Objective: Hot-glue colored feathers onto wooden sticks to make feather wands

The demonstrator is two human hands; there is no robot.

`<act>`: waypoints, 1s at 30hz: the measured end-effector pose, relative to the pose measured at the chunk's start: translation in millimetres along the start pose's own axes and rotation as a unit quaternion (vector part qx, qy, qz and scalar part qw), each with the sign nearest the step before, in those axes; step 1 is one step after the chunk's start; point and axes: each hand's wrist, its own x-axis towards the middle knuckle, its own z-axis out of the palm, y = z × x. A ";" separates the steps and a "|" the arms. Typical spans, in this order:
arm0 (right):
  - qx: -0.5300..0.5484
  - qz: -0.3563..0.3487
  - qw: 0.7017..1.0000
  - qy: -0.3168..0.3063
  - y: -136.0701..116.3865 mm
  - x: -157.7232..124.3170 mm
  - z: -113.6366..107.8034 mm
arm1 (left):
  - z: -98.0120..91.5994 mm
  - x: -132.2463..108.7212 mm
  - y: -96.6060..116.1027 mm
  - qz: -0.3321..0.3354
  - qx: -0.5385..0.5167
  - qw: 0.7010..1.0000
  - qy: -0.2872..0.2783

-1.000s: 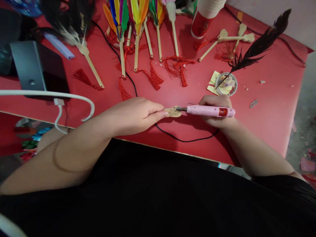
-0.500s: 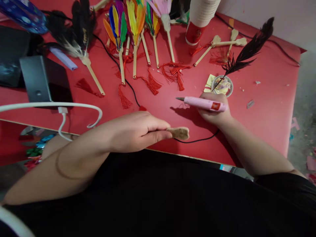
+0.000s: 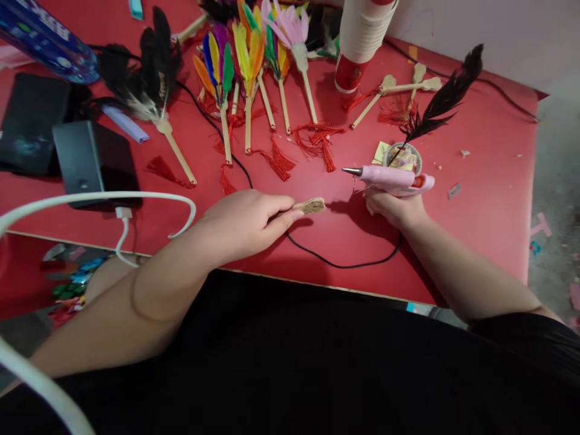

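Note:
My left hand [image 3: 247, 226] is closed, thumb and fingers pinching a small wooden handle [image 3: 313, 206] whose flat, rough-faced end sticks out to the right. My right hand [image 3: 396, 205] is wrapped round a pink hot glue gun [image 3: 389, 177]. Its metal nozzle points left, above and to the right of the wooden end, apart from it. A thin strand hangs near the nozzle. Behind the gun is a small round cup [image 3: 414, 156] with scraps in it. A black feather [image 3: 446, 93] slants up beside the cup; whether its quill rests there or is held, I cannot tell.
Several feathered sticks with red tassels [image 3: 283, 163] lie at the back, with a black-feathered one [image 3: 174, 148] to the left. Stacked paper cups [image 3: 365, 36], bare wooden handles [image 3: 403, 86], a dark box [image 3: 95, 160] and a white cable [image 3: 149, 194] surround the red table [image 3: 489, 211].
My left hand has moved up and away from my body with the wooden handle. My right hand has turned the glue gun, its nozzle shifting right. The view has shifted slightly.

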 end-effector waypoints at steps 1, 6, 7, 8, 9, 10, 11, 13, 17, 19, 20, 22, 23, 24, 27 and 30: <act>0.073 0.048 0.996 -0.022 -2.4 -0.6 0.5 | 2.1 1.2 -0.5 -0.003 0.020 1.000 0.010; 0.284 0.179 0.924 -0.184 -11.7 0.9 -1.9 | 10.9 8.0 -3.0 0.005 0.078 0.996 0.042; 0.306 0.187 0.911 -0.205 -11.7 1.9 -2.9 | 12.0 9.3 -3.4 0.005 0.083 0.996 0.043; 0.328 0.193 0.898 -0.222 -11.2 3.1 -3.6 | 13.0 10.8 -3.8 0.005 0.086 0.995 0.042; 0.346 0.198 0.887 -0.234 -10.5 4.2 -3.8 | 13.8 12.4 -4.1 0.005 0.088 0.995 0.038; 0.360 0.202 0.878 -0.243 -9.9 5.3 -3.2 | 14.7 14.3 -4.5 0.005 0.091 0.995 0.032; 0.366 0.204 0.873 -0.248 -9.8 6.1 -2.2 | 15.6 16.5 -4.9 0.005 0.096 0.995 0.024; 0.360 0.200 0.879 -0.241 -11.0 5.8 -0.1 | 18.0 21.0 -5.2 0.006 0.113 0.993 0.015; 0.302 0.178 0.923 -0.157 -15.5 -10.3 -15.6 | 25.2 26.3 -4.9 0.000 0.144 0.989 0.029; 0.263 0.175 0.945 -0.088 -15.2 -28.1 -39.8 | 30.4 25.7 -5.8 -0.001 0.155 0.987 0.046; 0.241 0.172 0.954 -0.050 -14.5 -38.4 -54.7 | 33.3 25.1 -6.8 0.001 0.161 0.985 0.056; 0.204 0.159 0.966 0.029 -12.7 -58.2 -84.5 | 39.4 24.3 -8.8 0.019 0.171 0.982 0.082; 0.191 0.152 0.968 0.061 -11.8 -66.0 -97.0 | 42.2 24.8 -8.9 0.037 0.173 0.979 0.097; 0.183 0.146 0.968 0.089 -10.8 -71.3 -106.6 | 44.5 26.3 -7.5 0.060 0.173 0.977 0.112; 0.177 0.150 0.966 0.113 -6.5 -72.0 -115.7 | 48.7 38.3 8.9 0.141 0.161 0.966 0.143; 0.185 0.166 0.965 0.083 -1.0 -58.5 -105.1 | 52.5 62.6 43.0 0.226 0.153 0.952 0.139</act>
